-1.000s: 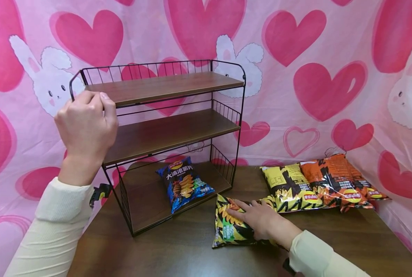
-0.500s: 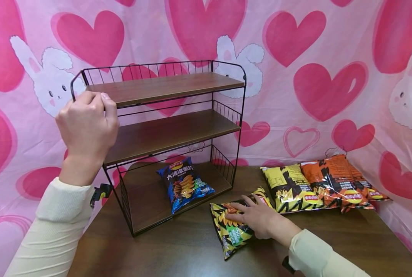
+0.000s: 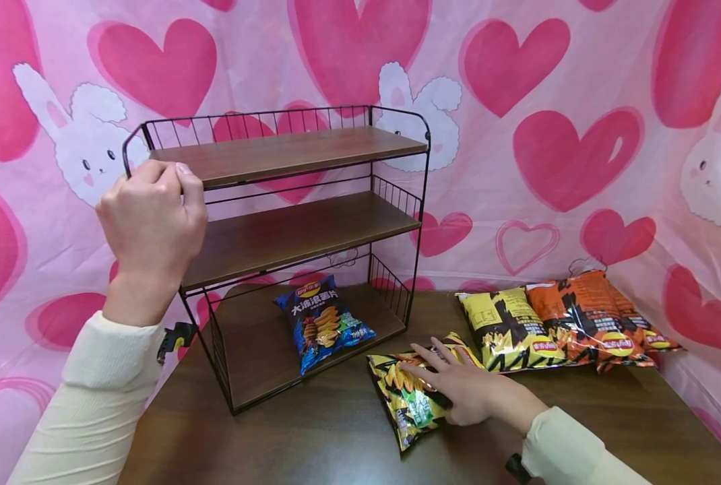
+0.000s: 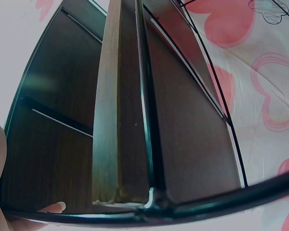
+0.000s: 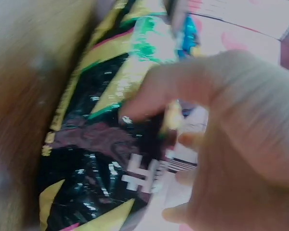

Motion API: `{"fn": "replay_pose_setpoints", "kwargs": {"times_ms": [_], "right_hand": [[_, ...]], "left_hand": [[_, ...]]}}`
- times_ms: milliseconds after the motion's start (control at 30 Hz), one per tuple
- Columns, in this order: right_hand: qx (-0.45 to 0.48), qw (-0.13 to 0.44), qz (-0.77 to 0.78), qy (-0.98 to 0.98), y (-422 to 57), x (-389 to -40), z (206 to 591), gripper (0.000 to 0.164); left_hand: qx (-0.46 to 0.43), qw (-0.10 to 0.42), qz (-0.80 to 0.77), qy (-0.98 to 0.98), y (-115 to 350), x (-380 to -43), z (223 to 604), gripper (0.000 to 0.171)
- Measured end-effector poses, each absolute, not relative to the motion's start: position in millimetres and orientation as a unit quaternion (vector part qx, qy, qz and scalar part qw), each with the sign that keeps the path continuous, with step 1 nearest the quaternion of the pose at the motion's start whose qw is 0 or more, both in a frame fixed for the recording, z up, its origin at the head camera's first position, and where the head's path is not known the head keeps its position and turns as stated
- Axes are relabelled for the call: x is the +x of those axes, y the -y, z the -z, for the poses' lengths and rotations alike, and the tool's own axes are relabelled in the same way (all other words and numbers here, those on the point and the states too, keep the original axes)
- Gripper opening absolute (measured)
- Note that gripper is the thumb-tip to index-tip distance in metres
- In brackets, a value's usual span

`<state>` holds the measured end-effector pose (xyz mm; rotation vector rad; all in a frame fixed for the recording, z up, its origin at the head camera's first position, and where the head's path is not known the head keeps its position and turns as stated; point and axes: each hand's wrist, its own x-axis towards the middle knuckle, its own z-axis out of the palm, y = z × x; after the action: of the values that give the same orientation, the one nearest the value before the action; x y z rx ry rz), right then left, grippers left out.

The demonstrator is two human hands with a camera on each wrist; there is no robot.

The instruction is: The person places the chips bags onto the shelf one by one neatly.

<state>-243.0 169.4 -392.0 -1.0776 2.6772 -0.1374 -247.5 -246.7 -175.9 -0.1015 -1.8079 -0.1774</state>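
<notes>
My left hand grips the upper front-left corner of a three-tier wire-and-wood shelf rack. In the left wrist view a thumb or fingertip shows at the black frame bar. Spread over a yellow-and-black chip bag on the table is my right hand, its fingers extended across the bag's top. Up close in the right wrist view, the thumb lies over the glossy bag, with the other fingertips at its far side. A blue chip bag leans on the bottom tier.
Behind and right of the right hand lie another yellow chip bag and orange chip bags, close together on the wooden table. A pink heart-patterned cloth hangs behind the rack.
The yellow-and-black bag has turned on the table, its near end swinging toward me. My right hand has since shifted slightly right and its fingers have spread. The left hand stays on the rack.
</notes>
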Motion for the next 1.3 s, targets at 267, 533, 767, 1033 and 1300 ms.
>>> {"fn": "replay_pose_setpoints", "kwargs": {"times_ms": [267, 533, 767, 1033, 1300], "right_hand": [[-0.218, 0.114, 0.190, -0.951, -172, -239, 384, 0.091], [-0.122, 0.120, 0.150, -0.974, -159, -238, 406, 0.096], [-0.120, 0.126, 0.138, -0.975, -155, -237, 411, 0.096], [-0.119, 0.117, 0.105, -0.980, -150, -235, 412, 0.094], [-0.169, 0.121, 0.097, -0.973, -153, -236, 405, 0.089]], "left_hand": [[-0.043, 0.618, 0.080, 0.781, 247, -248, 176, 0.058], [-0.042, 0.616, 0.080, 0.783, 247, -248, 176, 0.060], [-0.037, 0.614, 0.080, 0.784, 248, -247, 176, 0.059], [-0.041, 0.611, 0.078, 0.787, 248, -247, 178, 0.060], [-0.041, 0.611, 0.079, 0.787, 247, -247, 177, 0.056]]}}
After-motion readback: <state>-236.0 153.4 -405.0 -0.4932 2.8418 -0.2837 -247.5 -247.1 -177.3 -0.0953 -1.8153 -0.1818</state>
